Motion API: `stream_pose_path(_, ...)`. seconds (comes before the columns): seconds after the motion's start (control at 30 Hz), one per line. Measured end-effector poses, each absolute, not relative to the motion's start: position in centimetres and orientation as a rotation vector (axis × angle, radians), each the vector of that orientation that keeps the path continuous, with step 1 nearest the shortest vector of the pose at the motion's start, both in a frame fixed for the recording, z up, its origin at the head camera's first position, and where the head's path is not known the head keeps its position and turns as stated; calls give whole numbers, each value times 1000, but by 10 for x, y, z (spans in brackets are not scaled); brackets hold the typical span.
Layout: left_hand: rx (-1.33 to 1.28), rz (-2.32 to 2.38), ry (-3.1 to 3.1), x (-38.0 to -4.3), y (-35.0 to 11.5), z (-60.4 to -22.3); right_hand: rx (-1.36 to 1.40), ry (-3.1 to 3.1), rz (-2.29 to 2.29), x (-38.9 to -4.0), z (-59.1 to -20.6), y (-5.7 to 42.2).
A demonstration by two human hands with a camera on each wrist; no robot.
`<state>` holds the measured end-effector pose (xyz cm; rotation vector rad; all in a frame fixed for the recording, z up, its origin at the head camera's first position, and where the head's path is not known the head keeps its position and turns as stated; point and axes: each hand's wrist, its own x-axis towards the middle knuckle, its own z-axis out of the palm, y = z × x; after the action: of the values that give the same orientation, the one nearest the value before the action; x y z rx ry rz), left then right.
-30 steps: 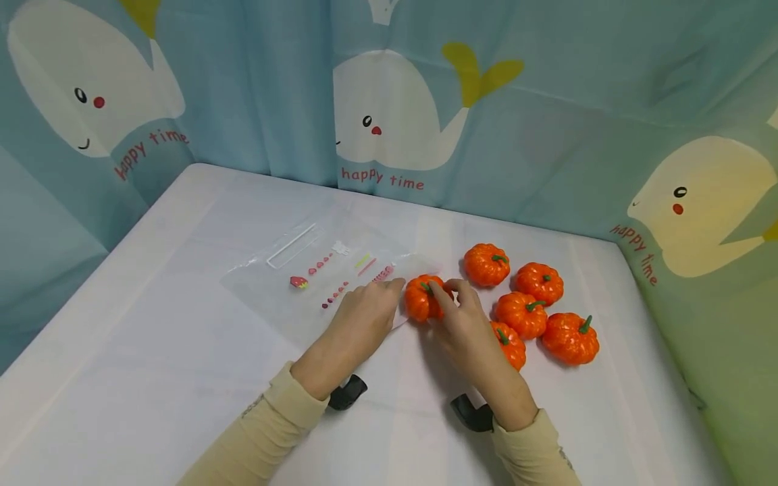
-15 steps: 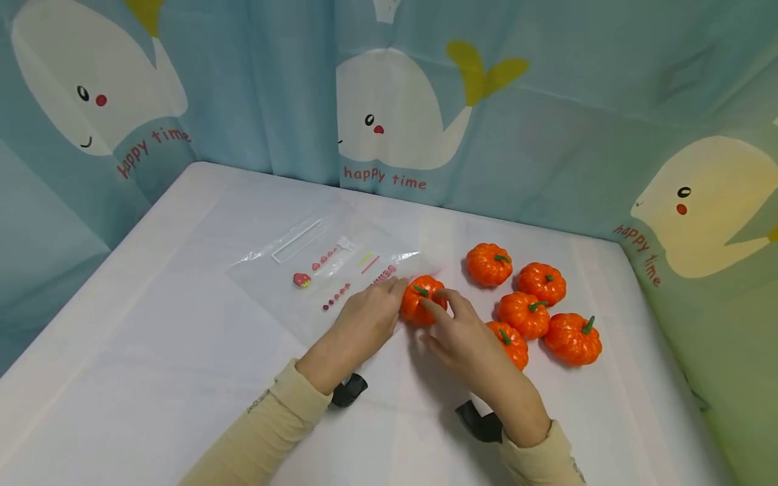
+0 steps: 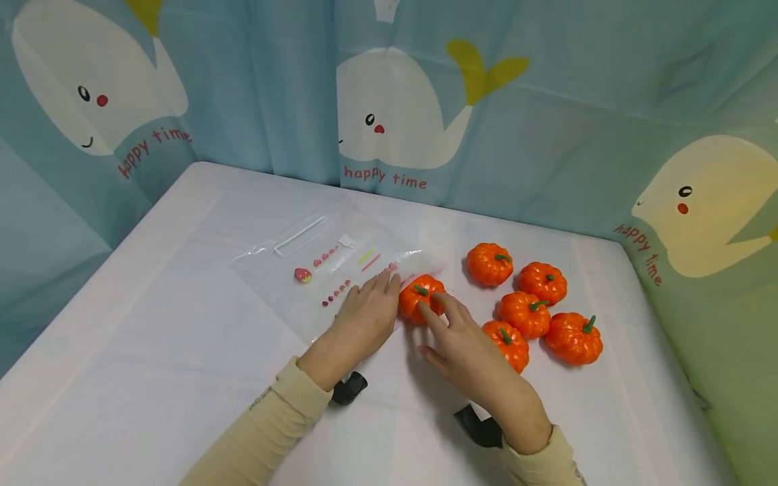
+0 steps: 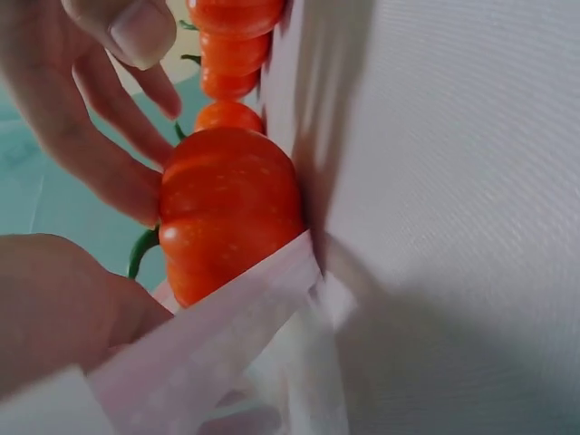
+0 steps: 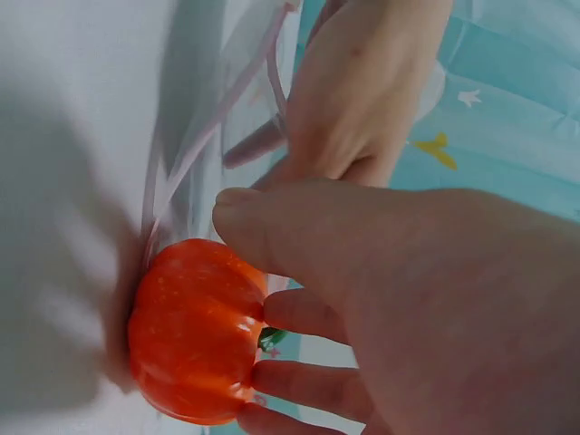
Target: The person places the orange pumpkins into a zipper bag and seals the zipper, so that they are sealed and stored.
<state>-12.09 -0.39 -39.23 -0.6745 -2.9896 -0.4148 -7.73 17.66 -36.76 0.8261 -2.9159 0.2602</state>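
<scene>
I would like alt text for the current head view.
A person's right hand touches an orange pumpkin at the edge of a clear plastic bag, where the left hand rests. Five more pumpkins sit to the right on a white table, before a whale-print curtain.

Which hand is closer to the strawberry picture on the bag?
Left. The left hand is at the bag, right of the strawberry picture; the right hand is farther right, touching a pumpkin.

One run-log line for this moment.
left hand: touching bag; right hand: touching pumpkin; pumpkin: at bag mouth; other pumpkins: farther right
</scene>
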Motion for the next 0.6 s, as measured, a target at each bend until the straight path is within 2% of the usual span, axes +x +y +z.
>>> stream_pose_path(0.43, -650, -614, -3036, -121, -7, -375, 865, -2922, 290, -79, -371, 176)
stream_pose_path(0.6, -662, -554, -3015, -120, -6, -374, 893, -2942, 287, -80, -372, 174)
